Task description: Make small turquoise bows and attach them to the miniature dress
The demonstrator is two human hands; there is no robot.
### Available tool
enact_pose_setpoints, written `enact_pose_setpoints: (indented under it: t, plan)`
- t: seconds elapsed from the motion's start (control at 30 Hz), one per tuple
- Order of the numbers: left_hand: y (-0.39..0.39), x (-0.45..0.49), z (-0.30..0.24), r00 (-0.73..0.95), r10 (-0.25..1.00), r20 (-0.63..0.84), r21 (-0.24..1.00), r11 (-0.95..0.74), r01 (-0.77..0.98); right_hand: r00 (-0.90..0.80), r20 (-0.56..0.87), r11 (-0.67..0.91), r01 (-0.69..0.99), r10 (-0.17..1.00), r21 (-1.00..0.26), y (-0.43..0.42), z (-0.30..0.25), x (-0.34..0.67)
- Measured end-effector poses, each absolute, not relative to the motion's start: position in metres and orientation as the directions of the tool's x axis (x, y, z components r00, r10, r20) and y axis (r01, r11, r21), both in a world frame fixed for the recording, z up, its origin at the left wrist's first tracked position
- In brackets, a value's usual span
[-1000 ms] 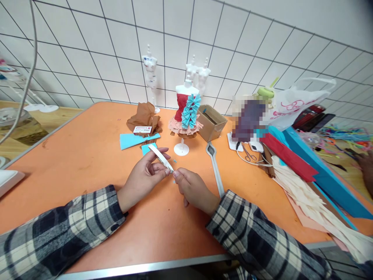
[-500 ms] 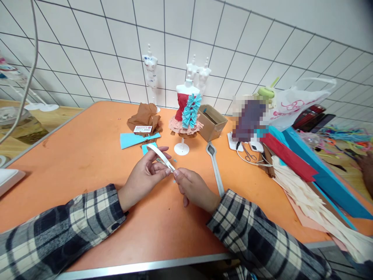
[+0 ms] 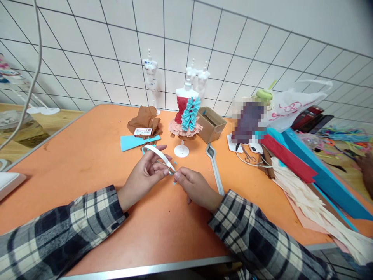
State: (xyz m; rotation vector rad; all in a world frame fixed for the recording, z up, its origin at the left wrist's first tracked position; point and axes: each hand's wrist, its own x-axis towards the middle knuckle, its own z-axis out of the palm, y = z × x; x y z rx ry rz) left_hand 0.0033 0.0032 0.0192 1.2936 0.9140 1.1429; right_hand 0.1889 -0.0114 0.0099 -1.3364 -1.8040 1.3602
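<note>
My left hand [image 3: 145, 170] is curled round a roll of white tape [image 3: 159, 152], with some fingers inside its ring. Close beside it, my right hand [image 3: 195, 184] pinches the tape's loose end between thumb and forefinger. Both hands are above the table, their fingertips almost meeting. Beyond them stands a small white dress form [image 3: 181, 92] on a round base. It wears a red bodice [image 3: 182, 111], a blue ruffle [image 3: 191, 114] down one side and a pink fringed skirt [image 3: 176, 127]. Folded blue paper [image 3: 131, 143] lies behind my left hand.
Crumpled brown paper [image 3: 144, 118] and a cardboard box [image 3: 211, 126] flank the form. To the right are a grey strap-like item [image 3: 215, 167], scissors [image 3: 250, 156], a white cable, red paper [image 3: 291, 157] and cream paper strips [image 3: 294, 194]. Another person's hand [image 3: 365, 171] shows at the right edge.
My right hand has shifted slightly right and down, a little away from the left, drawing at the tape's end. My left hand stays nearly in place; the view has tipped slightly.
</note>
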Motion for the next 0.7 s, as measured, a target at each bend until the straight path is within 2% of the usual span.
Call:
enact_pose_setpoints:
  t: [0.13,0.3,0.43,0.5,0.57,0.63,0.7]
  plan:
    - [0.003,0.002,0.016,0.255,0.962,0.095,0.981,-0.046,-0.190,-0.411,-0.130,0.045,0.389,0.902,-0.920,-0.011,0.010,0.191]
    - [0.010,0.002,0.015,0.095,0.992,0.088,0.996,-0.087,-0.016,-0.514,-0.208,-0.035,0.325,0.832,-0.945,-0.011,0.003,0.191]
    - [0.014,-0.001,0.017,-0.020,0.991,0.131,0.991,-0.131,0.021,-0.544,-0.215,-0.056,0.293,0.811,-0.954,-0.013,0.004,0.191]
    - [0.014,-0.002,0.019,-0.035,0.993,0.116,0.993,-0.115,0.018,-0.485,-0.120,0.005,0.247,0.866,-0.969,-0.014,0.008,0.192]
    - [0.012,-0.001,0.020,-0.019,0.997,0.078,0.997,-0.078,0.011,-0.330,-0.008,0.074,0.234,0.944,-0.969,-0.014,0.012,0.192]
    - [0.008,0.001,0.021,0.006,0.999,0.049,0.999,-0.049,0.012,-0.192,0.052,0.107,0.289,0.980,-0.951,-0.012,0.014,0.192]
    - [0.005,0.005,0.021,0.022,0.999,0.041,0.999,-0.042,0.018,-0.148,0.081,0.129,0.353,0.986,-0.927,-0.010,0.013,0.190]
